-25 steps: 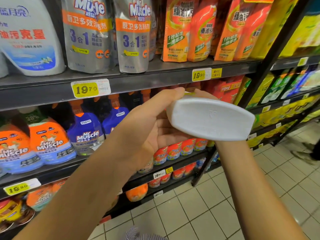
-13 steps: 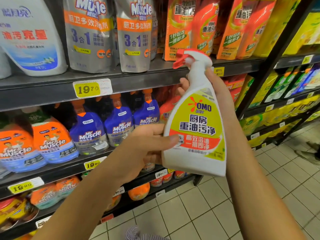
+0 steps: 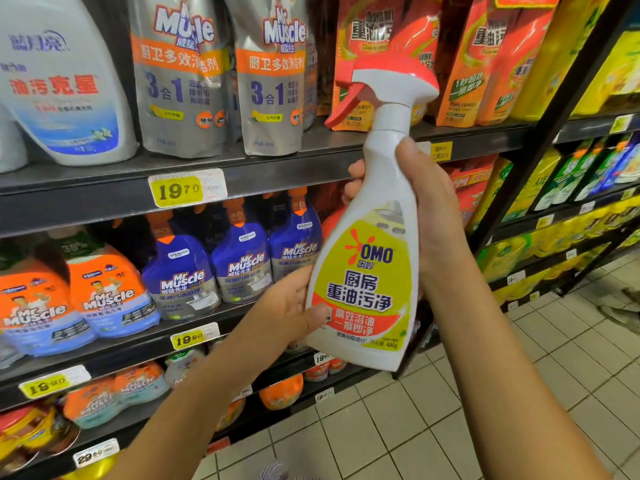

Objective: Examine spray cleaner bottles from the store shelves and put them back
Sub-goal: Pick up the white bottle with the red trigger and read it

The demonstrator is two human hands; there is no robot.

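Shelving [image 3: 104, 202] of dark metal fills the aisle, refill pouches [image 3: 180, 81] above, blue spray bottles [image 3: 239, 268] below. Pale floor tiles [image 3: 381, 427] run off rightward. A white spray cleaner bottle [image 3: 367, 289] stands upright in front of the shelves. The right hand [image 3: 433, 216] curls its fingers round the neck. The left hand [image 3: 287, 306] grips the lower side, thumb on the label, its hidden fingers probably behind. A yellow price tag [image 3: 178, 190] reads 19.70.

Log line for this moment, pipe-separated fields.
phase: examining | object: OMO spray bottle, nozzle up, label facing camera | right hand: grips neck | left hand: holds lower body | return: not yet done
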